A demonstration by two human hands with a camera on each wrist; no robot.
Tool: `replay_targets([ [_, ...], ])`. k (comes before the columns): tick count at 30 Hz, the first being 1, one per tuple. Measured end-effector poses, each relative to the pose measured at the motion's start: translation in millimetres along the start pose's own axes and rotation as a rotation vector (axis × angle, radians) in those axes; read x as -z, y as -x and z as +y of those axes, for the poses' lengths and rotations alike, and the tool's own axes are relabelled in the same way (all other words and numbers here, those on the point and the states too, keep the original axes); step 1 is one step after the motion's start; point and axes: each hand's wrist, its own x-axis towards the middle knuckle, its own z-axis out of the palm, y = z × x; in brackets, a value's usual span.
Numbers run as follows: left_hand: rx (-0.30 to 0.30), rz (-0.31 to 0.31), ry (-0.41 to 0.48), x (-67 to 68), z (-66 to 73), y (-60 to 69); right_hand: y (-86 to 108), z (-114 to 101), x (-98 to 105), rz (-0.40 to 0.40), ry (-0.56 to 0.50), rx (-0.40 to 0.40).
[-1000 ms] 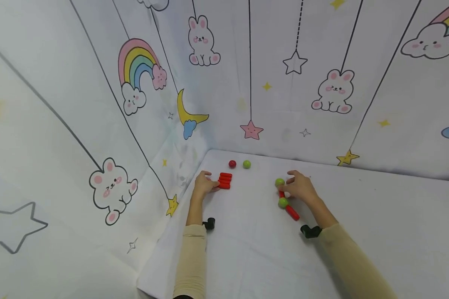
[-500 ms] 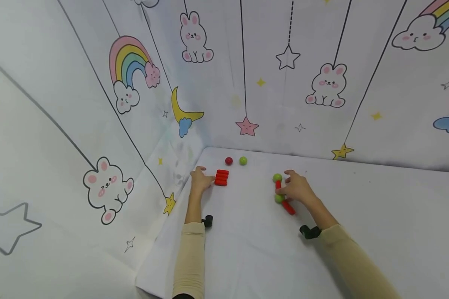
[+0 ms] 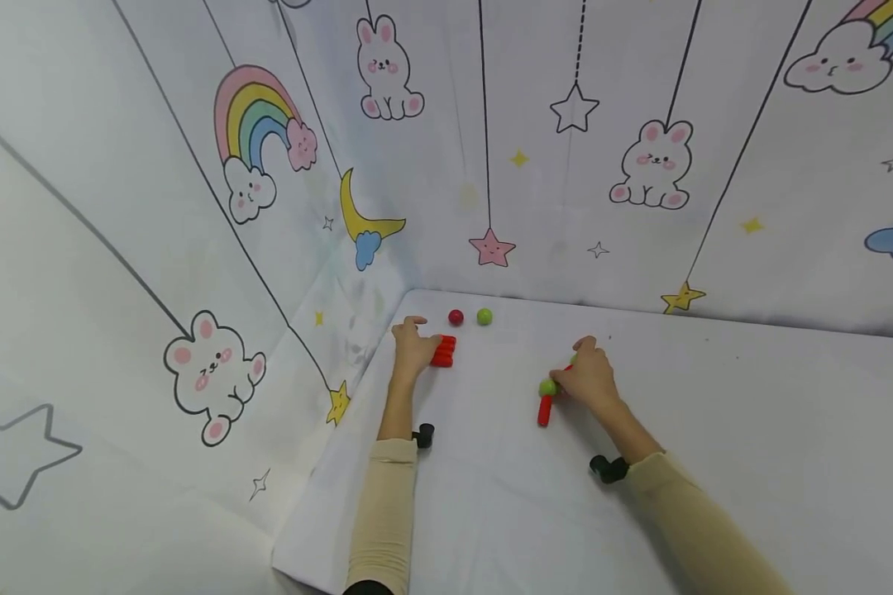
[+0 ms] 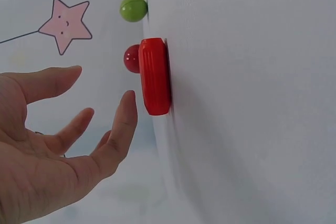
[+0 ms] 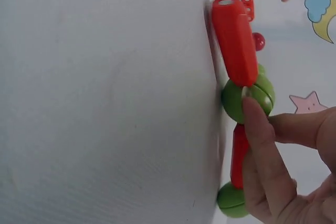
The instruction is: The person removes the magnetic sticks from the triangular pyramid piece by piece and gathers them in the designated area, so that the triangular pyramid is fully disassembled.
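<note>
My right hand (image 3: 595,376) pinches a green ball (image 5: 231,100) between thumb and fingers in the right wrist view. This ball sits in a chain of touching parts: a red rod (image 5: 233,40) on one side, then a second red rod (image 5: 239,156) and another green ball (image 5: 231,200) on the other. The fingers partly cover that far end in the head view. My left hand (image 3: 415,347) is beside a row of several red rods (image 3: 442,355). Its fingers are spread and loosely bent, with nothing between them; the left wrist view shows a gap to the nearest rod (image 4: 155,77).
A loose red ball (image 3: 456,317) and a loose green ball (image 3: 484,316) lie near the back edge of the white table (image 3: 491,479). White cloth walls (image 3: 536,198) with printed rabbits and stars rise behind and at the left. Each wrist bears a small black camera.
The chain has turned: its near red rod now points towards me and its far end leans right. My right hand has turned with it. The left hand has shifted slightly forward by the rods.
</note>
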Motion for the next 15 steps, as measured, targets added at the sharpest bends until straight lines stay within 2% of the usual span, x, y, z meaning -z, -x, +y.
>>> replay_targets([
  [6,-0.016,-0.005,-0.023,-7.0,2.0,-0.7,1.0,-2.3,-0.4,0.016,-0.030,0.059],
  [12,-0.058,-0.047,-0.019,-14.9,7.5,2.1,0.9,-4.1,8.9,0.038,-0.092,0.200],
  [15,-0.053,-0.087,0.023,-18.5,10.7,5.2,-1.8,-1.6,12.9,0.003,-0.141,0.270],
])
